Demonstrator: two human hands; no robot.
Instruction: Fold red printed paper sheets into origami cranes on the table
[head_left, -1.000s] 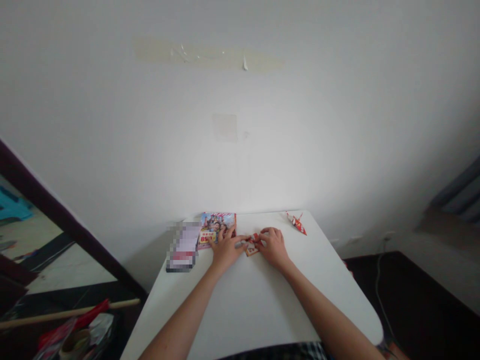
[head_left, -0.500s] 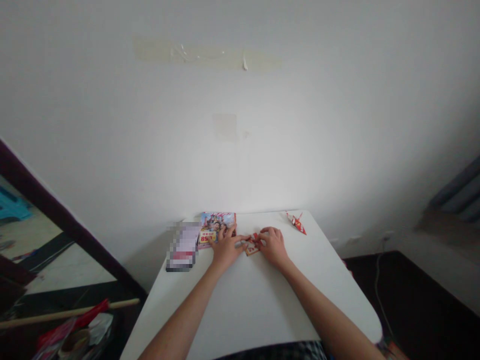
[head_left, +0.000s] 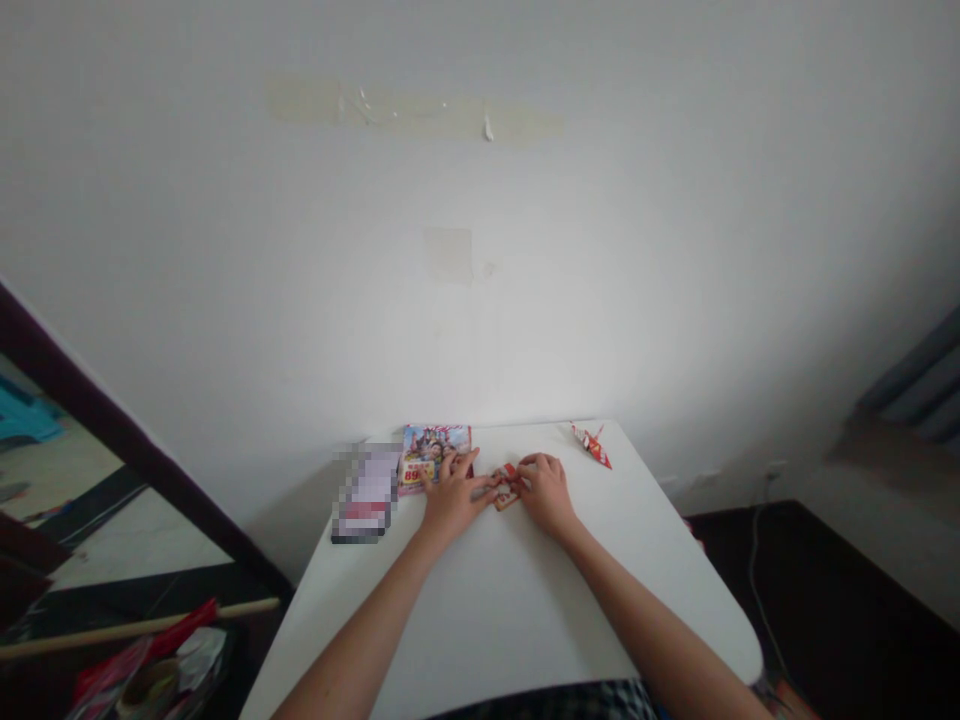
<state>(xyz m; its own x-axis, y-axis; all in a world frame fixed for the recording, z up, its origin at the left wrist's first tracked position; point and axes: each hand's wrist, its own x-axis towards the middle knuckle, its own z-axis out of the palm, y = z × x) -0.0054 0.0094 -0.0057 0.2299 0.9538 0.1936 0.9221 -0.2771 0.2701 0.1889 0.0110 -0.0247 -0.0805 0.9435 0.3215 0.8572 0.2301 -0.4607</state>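
Between my hands, a small folded piece of printed paper [head_left: 508, 500] in red and cream lies on the white table [head_left: 495, 610]. My left hand [head_left: 452, 500] has its thumb and index finger pinched at the paper's left edge, while its other fingers spread over the corner of a colourful leaflet [head_left: 435, 441]. On the paper's right side, my right hand [head_left: 547, 493] grips it with curled fingertips. Those fingers cover part of the folds. Farther right, near the back edge, stands a red and white origami crane [head_left: 596, 448].
A blurred-out flat object like a phone [head_left: 366, 495] lies at the table's left edge. The white wall [head_left: 600, 250] rises right behind the table. Lower left, a wooden pole [head_left: 247, 607] lies by a pile of bags. A cable [head_left: 756, 570] runs down at the right.
The fingertips of both hands have shifted slightly on the folded paper, which has moved a touch to the right. The crane, leaflet and phone-like object stay in place.
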